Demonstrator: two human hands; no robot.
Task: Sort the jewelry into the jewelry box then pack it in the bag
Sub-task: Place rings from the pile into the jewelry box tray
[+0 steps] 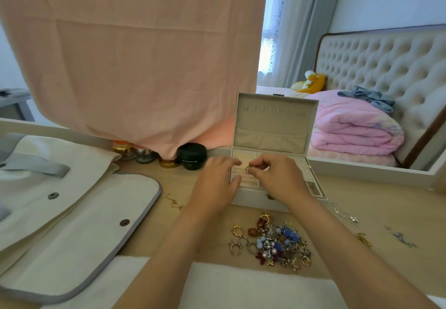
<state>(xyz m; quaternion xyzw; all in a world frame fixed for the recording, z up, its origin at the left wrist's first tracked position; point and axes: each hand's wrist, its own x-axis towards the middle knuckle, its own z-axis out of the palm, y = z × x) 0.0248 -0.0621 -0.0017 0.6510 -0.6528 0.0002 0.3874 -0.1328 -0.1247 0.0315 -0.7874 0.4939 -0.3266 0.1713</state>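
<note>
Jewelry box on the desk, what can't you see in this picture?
Head view only:
- Jewelry box: both hands cover most of its tray, so what lies inside is hidden.
- Ring in the right hand: too small to make out its details.
- Left hand: it hides whatever is under it.
- Jars: pink cloth covers their tops.
- Bag: cut off by the left edge.
- Jewelry pile: tangled, single pieces unclear.

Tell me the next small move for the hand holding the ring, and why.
Probably lower the small gold ring, pinched in the right hand, into the ring-roll slots of the open beige jewelry box. It hangs right over them, and the left hand rests on the box's front left edge.
</note>
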